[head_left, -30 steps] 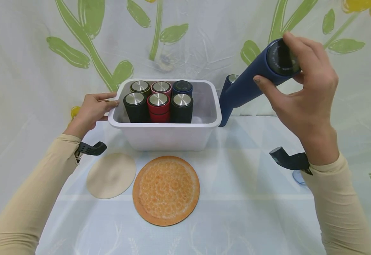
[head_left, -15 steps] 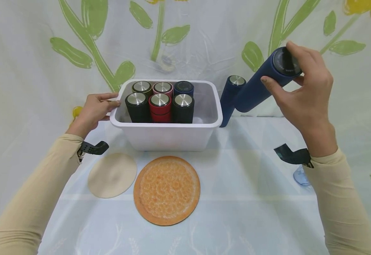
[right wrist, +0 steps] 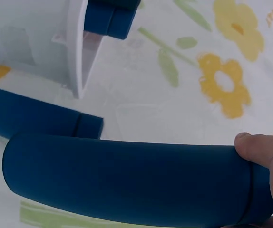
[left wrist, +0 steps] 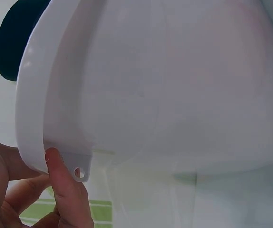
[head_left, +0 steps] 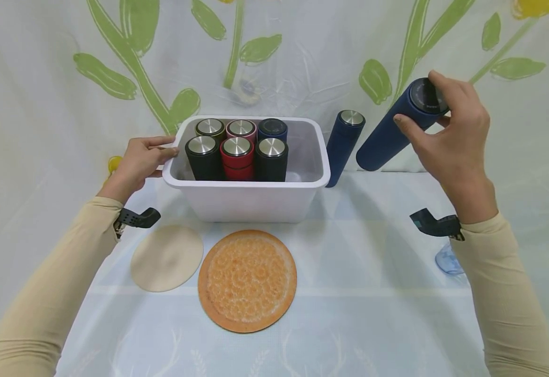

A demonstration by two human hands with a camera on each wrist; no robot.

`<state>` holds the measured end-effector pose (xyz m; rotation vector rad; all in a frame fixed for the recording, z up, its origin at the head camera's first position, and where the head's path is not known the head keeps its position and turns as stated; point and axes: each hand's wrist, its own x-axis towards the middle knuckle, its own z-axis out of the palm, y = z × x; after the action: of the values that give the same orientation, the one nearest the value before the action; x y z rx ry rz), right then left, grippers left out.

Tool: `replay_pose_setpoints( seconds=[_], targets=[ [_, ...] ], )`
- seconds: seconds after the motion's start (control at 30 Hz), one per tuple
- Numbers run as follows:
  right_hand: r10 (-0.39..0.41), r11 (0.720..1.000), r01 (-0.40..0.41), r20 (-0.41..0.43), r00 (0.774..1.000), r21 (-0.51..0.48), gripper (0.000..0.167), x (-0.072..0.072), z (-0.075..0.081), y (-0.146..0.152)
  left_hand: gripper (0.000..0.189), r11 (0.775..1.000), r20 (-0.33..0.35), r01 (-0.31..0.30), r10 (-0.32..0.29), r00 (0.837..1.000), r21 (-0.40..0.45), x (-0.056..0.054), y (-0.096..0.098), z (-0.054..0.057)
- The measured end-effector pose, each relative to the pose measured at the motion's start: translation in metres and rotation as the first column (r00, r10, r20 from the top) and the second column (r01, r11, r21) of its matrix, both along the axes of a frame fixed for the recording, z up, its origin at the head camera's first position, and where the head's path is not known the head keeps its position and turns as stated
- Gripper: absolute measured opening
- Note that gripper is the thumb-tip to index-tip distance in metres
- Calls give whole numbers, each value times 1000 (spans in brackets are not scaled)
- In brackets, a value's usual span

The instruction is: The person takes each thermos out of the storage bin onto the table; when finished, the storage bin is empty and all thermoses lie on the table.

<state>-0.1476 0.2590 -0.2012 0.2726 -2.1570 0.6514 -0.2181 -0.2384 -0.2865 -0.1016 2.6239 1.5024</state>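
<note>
My right hand [head_left: 458,131] grips a dark blue thermos bottle [head_left: 392,133] by its black-topped cap end, holding it tilted in the air with the base toward the lower left. Another blue thermos [head_left: 342,144] with a steel lid stands right beside the white plastic tub [head_left: 251,201]. At the tub's left end, my left hand [head_left: 138,162] pinches the rim; the left wrist view shows a finger [left wrist: 67,190] under the lip near a small holed tab. Inside the tub several thermoses stand in two rows, among them a red thermos [head_left: 237,159] in front.
A round beige mat [head_left: 167,259] and a round orange-brown mat [head_left: 248,283] lie on the table in front of the tub. Partly behind the right forearm is a clear bluish object [head_left: 448,261]. A flower-patterned curtain [head_left: 303,63] hangs close behind the tub.
My right hand has lowered a little with the blue thermos, whose base has swung right, away from the standing blue thermos. The left hand stays at the tub's rim.
</note>
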Motion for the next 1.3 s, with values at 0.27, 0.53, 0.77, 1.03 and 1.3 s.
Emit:
replay_pose_setpoints(
  seconds=[0.27, 0.53, 0.77, 1.03, 1.3],
  targets=[
    [5, 1000, -5, 13, 1000, 9, 62, -16, -14, 15, 54, 1000, 4, -4, 4, 1000, 4, 0, -1, 1],
    [2, 1000, -4, 66, 998, 24, 63, -32, -30, 24, 54, 1000, 4, -5, 5, 1000, 6, 1, 0, 2],
    [-2, 1000, 1, 107, 994, 12, 64, -45, -46, 28, 53, 1000, 2, -3, 3, 1000, -1, 2, -1, 1],
    [3, 1000, -2, 109, 994, -10, 64, -58, -62, 29, 53, 1000, 6, -3, 3, 1000, 15, 1, 0, 0],
    [-18, 999, 25, 183, 983, -36, 65, -69, -71, 27, 53, 1000, 4, -5, 5, 1000, 8, -1, -2, -1]
  ],
)
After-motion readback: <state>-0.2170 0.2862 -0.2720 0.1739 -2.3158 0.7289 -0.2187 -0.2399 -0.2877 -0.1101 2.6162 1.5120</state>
